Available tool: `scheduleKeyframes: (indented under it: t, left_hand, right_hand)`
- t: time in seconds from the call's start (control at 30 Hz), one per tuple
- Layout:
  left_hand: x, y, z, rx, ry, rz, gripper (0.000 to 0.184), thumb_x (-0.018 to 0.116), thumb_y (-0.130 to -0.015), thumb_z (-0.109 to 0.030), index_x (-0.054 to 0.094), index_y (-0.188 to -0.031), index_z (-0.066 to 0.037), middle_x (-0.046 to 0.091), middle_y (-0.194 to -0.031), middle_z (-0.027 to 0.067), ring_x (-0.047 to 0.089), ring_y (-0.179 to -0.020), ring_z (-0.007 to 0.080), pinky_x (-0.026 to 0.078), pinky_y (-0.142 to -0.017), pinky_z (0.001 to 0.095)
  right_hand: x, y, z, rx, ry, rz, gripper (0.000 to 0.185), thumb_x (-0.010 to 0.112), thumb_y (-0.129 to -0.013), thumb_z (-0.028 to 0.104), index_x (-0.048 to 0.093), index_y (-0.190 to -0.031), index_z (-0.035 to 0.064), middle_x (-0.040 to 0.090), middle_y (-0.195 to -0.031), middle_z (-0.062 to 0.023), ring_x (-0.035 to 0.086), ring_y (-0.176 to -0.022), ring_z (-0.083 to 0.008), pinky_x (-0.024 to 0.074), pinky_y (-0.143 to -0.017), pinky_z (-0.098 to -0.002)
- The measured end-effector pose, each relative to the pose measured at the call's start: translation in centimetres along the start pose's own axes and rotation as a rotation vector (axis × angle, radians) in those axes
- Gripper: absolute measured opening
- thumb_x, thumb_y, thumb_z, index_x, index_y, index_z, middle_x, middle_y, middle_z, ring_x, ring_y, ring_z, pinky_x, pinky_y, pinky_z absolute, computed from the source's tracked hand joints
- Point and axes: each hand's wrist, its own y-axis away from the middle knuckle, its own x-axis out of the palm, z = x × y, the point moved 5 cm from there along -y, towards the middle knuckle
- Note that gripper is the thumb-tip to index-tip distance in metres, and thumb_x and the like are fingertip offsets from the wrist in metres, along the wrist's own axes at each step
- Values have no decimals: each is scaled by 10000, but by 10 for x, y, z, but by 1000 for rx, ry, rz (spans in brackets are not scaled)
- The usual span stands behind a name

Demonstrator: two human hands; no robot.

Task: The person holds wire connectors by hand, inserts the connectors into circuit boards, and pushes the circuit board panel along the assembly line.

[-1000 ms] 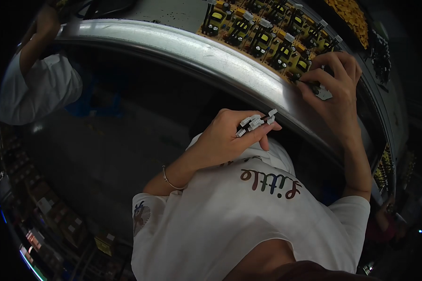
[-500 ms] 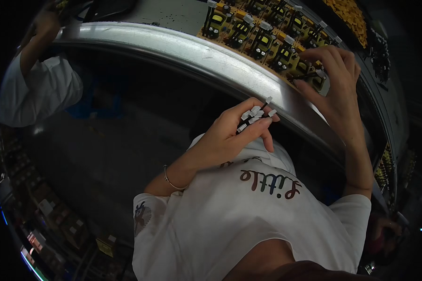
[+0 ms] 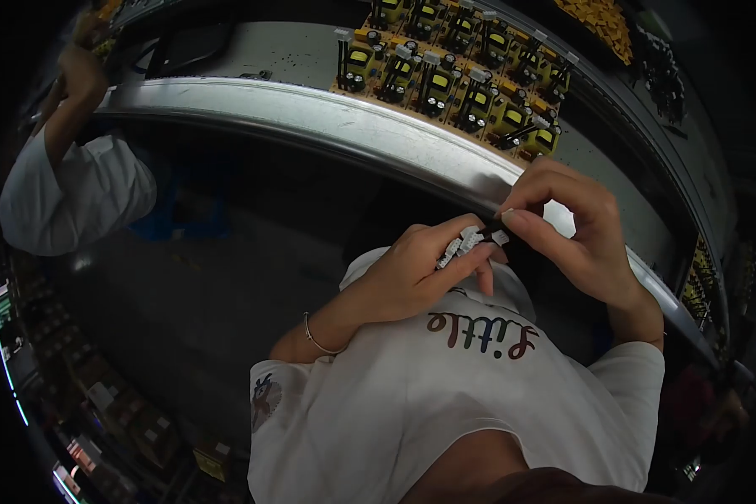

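My left hand (image 3: 412, 265), with a bracelet on its wrist, is closed around a bunch of white plug connectors on short black leads (image 3: 469, 241). Close beside it, my right hand (image 3: 575, 231) has thumb and index finger pinched on one connector lead (image 3: 506, 218) at the edge of that bunch. Beyond both hands, a panel of circuit boards (image 3: 445, 84) rests on the work line, fitted with yellow transformers, dark capacitors and upright black leads ending in white plugs. Neither hand touches the boards. My fingers partly hide the bunch.
A metal rail (image 3: 311, 118) runs along the front of the line. Piles of yellow parts (image 3: 596, 25) and black leads (image 3: 659, 80) lie at the far right. At left, a co-worker's arm in a white sleeve (image 3: 80, 193) reaches toward the line.
My right hand has come away from the circuit boards to the bunch in my left hand, and its fingers have closed on a lead. The view has shifted slightly.
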Motion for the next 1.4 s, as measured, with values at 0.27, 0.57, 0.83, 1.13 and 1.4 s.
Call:
scheduleKeyframes:
  t: [0.27, 0.57, 0.83, 1.13, 1.4]
  left_hand:
    - [-36, 9, 4, -163, 313, -24, 176, 503, -905, -129, 575, -976, 15, 643, -734, 66, 484, -596, 46, 352, -525, 178]
    - [-8, -6, 6, -182, 631, 66, 185, 629, -830, -144, 631, -935, 8, 649, -730, 44, 491, -540, 23, 340, -458, 148]
    - [-14, -5, -2, -124, 310, -83, 147, 672, -781, -31, 638, -904, 42, 655, -757, 98, 617, -697, 78, 468, -579, 167]
    - [-24, 1, -7, 1, 50, -248, 93, 647, -763, 40, 656, -853, 60, 649, -765, 98, 621, -678, 111, 484, -591, 188]
    - [-17, 0, -14, 210, -254, -190, 131, 714, -723, -31, 665, -827, 31, 652, -725, 102, 627, -631, 124, 467, -547, 215]
  right_hand:
    - [-18, 1, 20, -219, -218, -43, 97, 685, -736, 53, 675, -824, 14, 604, -728, -63, 535, -662, -129, 401, -567, -245]
    - [-4, -5, 8, -304, -67, 10, 222, 755, -661, 136, 701, -856, 43, 586, -741, -50, 542, -636, -127, 408, -533, -233]
    - [-2, 1, 5, -222, -7, -99, 189, 743, -690, 100, 643, -818, 4, 603, -759, -70, 566, -661, -143, 441, -561, -256]
    - [-7, 1, 0, -79, -148, -200, 192, 750, -647, 68, 653, -804, 15, 613, -753, -63, 562, -681, -128, 431, -591, -258]
    - [0, 8, -4, -117, 9, -93, 119, 756, -604, 72, 673, -687, 55, 602, -685, -31, 542, -684, -134, 413, -584, -254]
